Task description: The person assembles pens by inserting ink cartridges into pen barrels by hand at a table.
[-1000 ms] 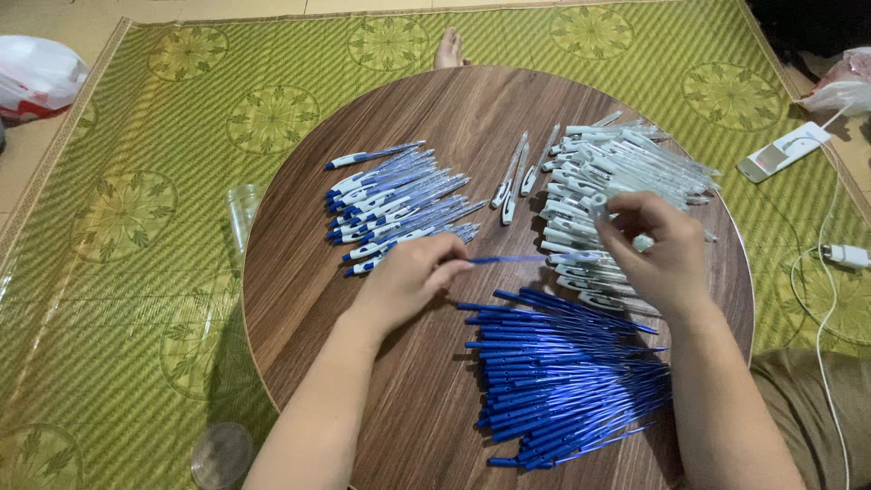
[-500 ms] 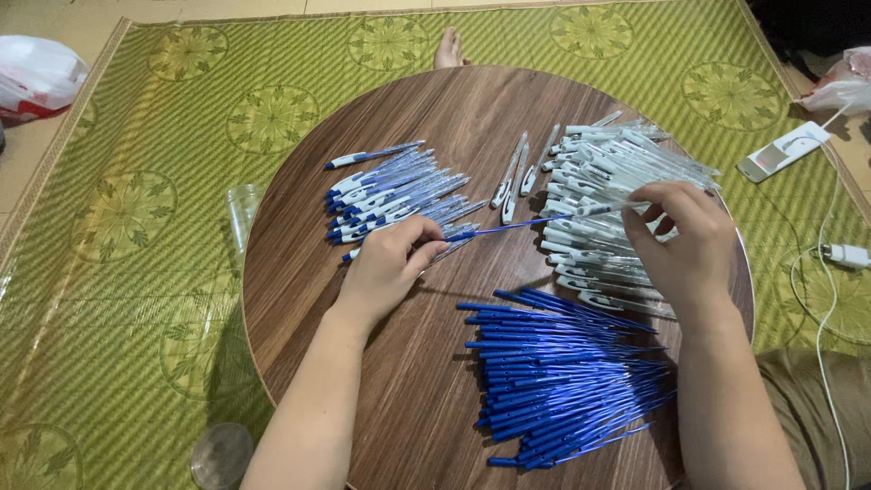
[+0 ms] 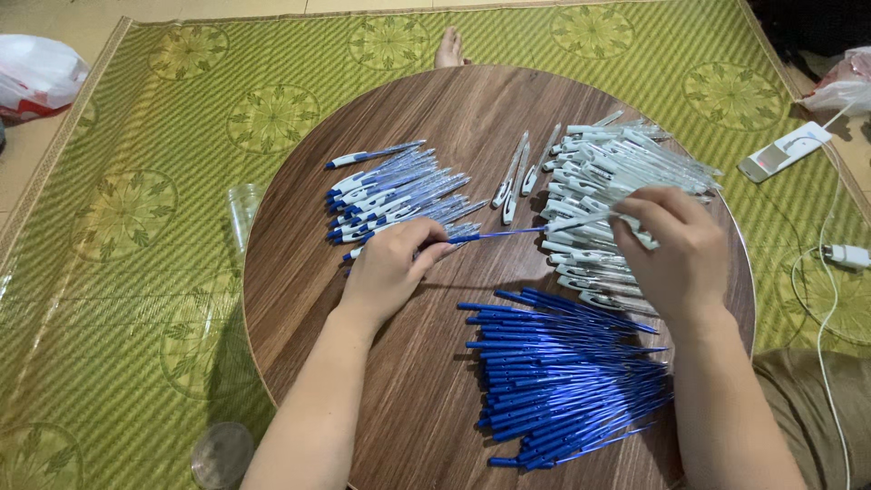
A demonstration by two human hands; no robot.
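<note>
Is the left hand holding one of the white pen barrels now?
No, the left hand pinches a thin blue refill, while the right hand picks a clear barrel from the barrel pile.

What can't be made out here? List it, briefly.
Head view only:
- Pen barrel: its end is hidden in the right hand.
- Refill: its rear is covered by the left hand.
- Barrel pile: partly behind the right hand.
- Bag: cut off by the left edge.

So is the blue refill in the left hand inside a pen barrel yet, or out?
Out. The blue refill lies bare between left hand and right hand.
</note>
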